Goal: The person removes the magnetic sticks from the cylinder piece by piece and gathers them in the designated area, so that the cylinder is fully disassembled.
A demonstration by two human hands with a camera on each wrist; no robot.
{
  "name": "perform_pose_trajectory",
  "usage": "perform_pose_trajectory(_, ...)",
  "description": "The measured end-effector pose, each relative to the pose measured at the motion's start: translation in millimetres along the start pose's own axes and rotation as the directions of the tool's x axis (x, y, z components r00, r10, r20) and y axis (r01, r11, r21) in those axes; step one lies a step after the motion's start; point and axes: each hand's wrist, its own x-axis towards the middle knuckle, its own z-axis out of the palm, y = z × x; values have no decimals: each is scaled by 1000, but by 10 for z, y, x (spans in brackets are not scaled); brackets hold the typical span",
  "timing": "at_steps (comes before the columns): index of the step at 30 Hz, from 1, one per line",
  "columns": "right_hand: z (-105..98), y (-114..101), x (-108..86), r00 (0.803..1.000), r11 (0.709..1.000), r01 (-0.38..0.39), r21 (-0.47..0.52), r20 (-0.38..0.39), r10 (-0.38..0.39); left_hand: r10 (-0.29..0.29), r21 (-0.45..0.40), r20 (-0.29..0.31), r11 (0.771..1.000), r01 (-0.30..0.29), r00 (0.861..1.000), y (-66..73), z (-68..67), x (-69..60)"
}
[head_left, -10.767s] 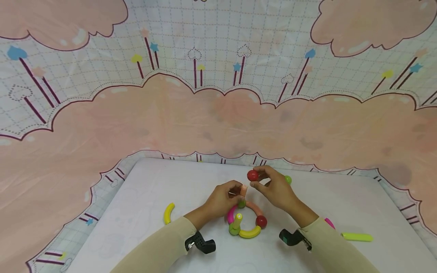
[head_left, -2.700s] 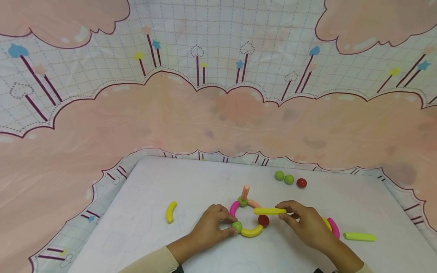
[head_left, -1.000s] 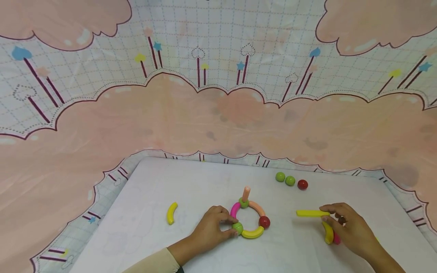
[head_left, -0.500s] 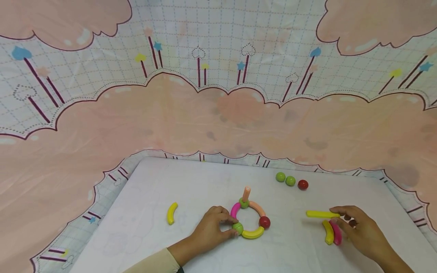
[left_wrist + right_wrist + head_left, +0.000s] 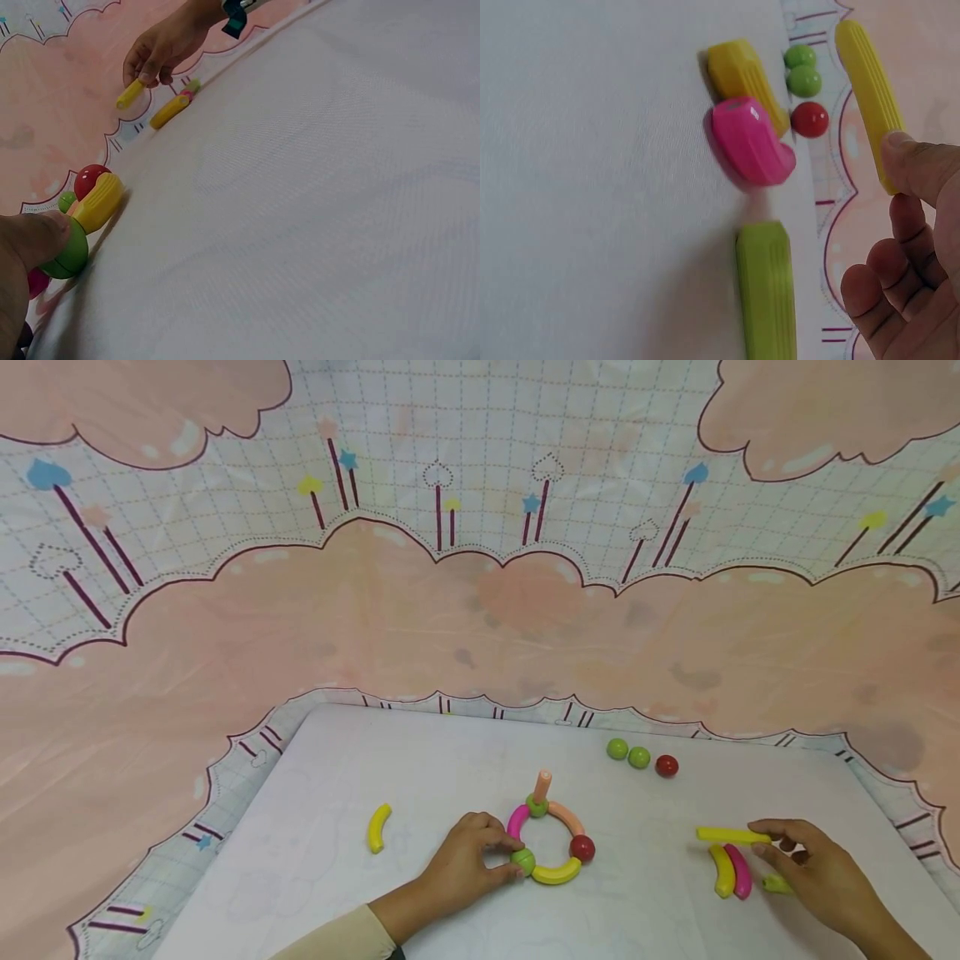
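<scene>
At lower right, the right hand (image 5: 819,877) is pinching the yellow stick (image 5: 727,835) by one end; it is looking light, stiff and slick, likely balancing better mid-length. At lower centre, the left hand (image 5: 465,856)'s fingers are pinching the green ball (image 5: 524,862).

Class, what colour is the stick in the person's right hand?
The stick is yellow, seen best in the right wrist view.
</scene>
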Motion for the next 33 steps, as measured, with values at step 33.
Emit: perform_pose_trajectory(33, -108, 472, -6, 989, 992, -114, -53, 90, 119, -9, -9, 2, 1000, 9, 1000, 17, -2, -4)
